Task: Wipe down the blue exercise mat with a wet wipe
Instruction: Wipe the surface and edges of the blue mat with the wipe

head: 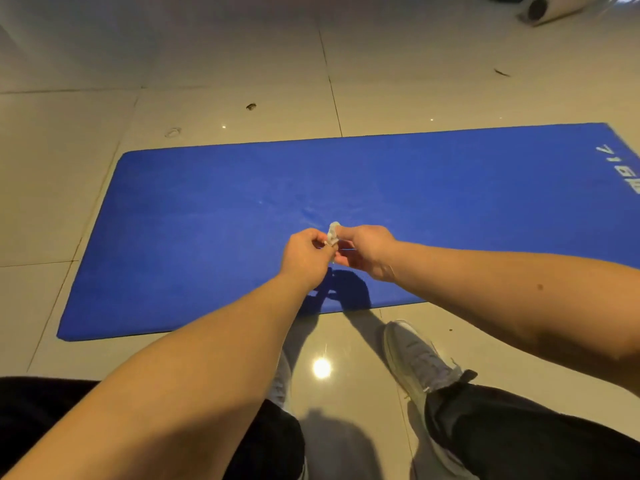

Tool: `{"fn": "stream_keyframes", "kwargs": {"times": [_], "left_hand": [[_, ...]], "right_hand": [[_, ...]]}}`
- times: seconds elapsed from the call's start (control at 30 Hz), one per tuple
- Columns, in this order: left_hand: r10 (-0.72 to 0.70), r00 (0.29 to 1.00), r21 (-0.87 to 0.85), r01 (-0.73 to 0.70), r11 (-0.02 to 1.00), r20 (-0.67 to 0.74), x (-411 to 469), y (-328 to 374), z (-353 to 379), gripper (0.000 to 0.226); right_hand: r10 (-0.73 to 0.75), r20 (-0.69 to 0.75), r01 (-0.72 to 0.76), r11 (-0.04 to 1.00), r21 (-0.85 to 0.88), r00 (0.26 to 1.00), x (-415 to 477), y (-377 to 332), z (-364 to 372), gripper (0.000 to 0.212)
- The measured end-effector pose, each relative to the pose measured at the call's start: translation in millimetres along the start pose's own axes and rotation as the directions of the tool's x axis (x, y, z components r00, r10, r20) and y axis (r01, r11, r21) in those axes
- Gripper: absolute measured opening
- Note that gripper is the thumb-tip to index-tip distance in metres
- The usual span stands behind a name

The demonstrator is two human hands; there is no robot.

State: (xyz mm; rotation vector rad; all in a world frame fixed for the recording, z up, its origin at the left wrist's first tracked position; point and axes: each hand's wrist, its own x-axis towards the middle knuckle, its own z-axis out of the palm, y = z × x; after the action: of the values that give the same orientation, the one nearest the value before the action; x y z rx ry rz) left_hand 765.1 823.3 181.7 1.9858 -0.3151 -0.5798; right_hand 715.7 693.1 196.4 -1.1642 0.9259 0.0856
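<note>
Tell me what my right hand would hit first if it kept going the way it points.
Probably the left hand, which pinches the same wet wipe just ahead of the right hand; depth is hard to judge.

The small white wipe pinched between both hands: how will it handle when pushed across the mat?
Likely floppy: the wet wipe is crumpled small between the left hand and right hand. Probably very light, since fingertip pinches alone hold it above the blue mat. It may bunch up rather than slide flat.
</note>
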Motion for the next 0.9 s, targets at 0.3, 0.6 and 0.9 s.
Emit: {"fn": "stream_keyframes", "kwargs": {"times": [0.3,0.6,0.9], "left_hand": [[0.11,0.992,0.09,-0.115,0.989,0.06,-47.6,39.5,-35.5,0.016],[0.079,0.997,0.193,-0.079,0.978,0.01,-64.3,31.9,-60.9,0.002],[-0.106,0.994,0.285,0.102,0.953,-0.001,-18.8,-38.2,-43.6,0.003]], "right_hand": [[-0.106,-0.204,0.059,0.973,-0.222,0.973,-69.4,-29.7,23.4,0.01],[-0.205,-0.068,0.159,0.893,-0.421,0.976,-61.3,-22.0,36.1,0.014],[-0.23,-0.055,0.096,0.595,-0.798,0.972,22.3,30.0,25.8,0.016]]}}
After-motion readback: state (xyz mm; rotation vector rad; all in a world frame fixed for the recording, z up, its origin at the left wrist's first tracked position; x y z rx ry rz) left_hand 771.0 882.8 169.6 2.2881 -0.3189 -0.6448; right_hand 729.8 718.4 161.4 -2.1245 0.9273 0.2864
